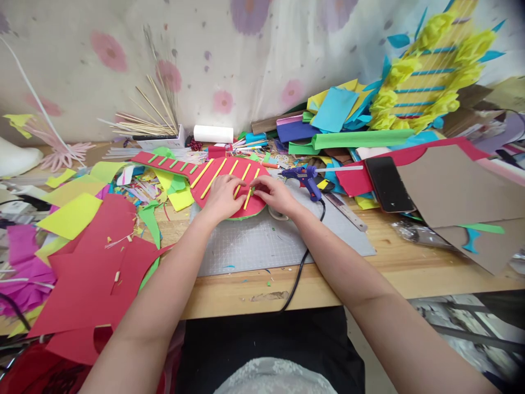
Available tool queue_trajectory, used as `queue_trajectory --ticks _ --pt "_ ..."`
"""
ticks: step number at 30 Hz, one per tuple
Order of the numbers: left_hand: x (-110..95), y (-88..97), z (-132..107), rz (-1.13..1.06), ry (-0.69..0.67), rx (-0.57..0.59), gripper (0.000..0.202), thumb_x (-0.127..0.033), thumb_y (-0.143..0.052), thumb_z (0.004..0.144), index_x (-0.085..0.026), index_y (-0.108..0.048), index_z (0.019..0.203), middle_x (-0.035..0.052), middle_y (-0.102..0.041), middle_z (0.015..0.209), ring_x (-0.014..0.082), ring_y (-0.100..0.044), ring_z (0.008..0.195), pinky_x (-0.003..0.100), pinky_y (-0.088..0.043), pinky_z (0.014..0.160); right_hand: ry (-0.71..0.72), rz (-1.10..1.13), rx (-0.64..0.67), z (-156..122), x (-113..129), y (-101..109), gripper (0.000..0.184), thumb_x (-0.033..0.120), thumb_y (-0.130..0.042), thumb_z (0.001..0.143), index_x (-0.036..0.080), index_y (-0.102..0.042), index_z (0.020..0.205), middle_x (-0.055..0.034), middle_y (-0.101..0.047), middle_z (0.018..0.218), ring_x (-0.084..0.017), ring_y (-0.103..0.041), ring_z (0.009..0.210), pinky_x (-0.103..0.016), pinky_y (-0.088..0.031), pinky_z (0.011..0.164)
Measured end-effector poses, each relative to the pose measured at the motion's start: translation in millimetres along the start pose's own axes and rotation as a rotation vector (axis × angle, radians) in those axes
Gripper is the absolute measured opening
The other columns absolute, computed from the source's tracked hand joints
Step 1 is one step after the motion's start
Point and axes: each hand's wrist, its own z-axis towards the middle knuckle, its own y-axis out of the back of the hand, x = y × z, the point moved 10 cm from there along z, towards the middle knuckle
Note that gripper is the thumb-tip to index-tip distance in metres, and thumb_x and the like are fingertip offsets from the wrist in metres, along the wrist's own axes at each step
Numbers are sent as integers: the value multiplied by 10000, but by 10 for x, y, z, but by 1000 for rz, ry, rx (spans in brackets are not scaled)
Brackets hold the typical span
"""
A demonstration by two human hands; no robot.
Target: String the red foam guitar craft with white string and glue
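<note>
Cluttered wood table (pixel 233 298), grey mat (pixel 254 249). Red lute (pixel 223 169) lies over mat's far-left part, neck pointing left. Left hand (pixel 223 197) on it, fingers bent, slightly apart; right hand (pixel 278 195) fingertips bunched at yellow strip (pixel 246 203). Can't tell if either grips anything. Glue gun (pixel 305 176) near right hand.

The scene is viewed from the wearer's head, above the pale brown wooden table (pixel 320 282); the view is faced forward and down; black cloth (pixel 262 336) is taken in close by, at the bottom; the bare left hand (pixel 223 196) and the bare right hand (pixel 278 195) are framed near the middle, farther out; a white backdrop printed with pink and purple flowers (pixel 139 38) is shown farthest off, across the top.
</note>
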Motion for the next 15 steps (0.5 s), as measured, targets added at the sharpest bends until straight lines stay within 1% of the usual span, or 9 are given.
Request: queue_trajectory --ticks 2,4,10,15 --pt "12 -48 -9 -11 3 20 276 -251 -600 756 -193 -651 1021 85 -585 1120 258 -501 1122 424 -356 1012 -24 35 4 -10 -27 -5 160 187 -528 773 206 -592 918 -33 -655 900 -155 -595 777 -308 -477 731" --pt "23 -90 -11 -17 3 27 274 -246 -600 753 -200 -670 1014 85 -577 1136 257 -501 1127 423 -363 1015 -45 47 2 -19 -55 -4 122 197 -540 771 202 -588 882 -25 -653 853 -151 -596 748 -300 -479 709" --pt "60 -154 3 15 -12 16 265 -283 -589 773 -226 -708 1003 82 -573 1146 257 -497 1130 432 -365 1021 -37 27 4 -19 -67 -10 65 194 -554 769 201 -598 816 -20 -665 844 -154 -611 770 -309 -480 749" --pt "71 -167 -3 20 -14 9 236 -299 -589 776 -261 -718 970 63 -577 1134 246 -499 1121 431 -370 1018 -8 -35 7 -16 -53 -12 45 183 -556 766 203 -593 784 -15 -667 814 -158 -610 764 -304 -472 743"
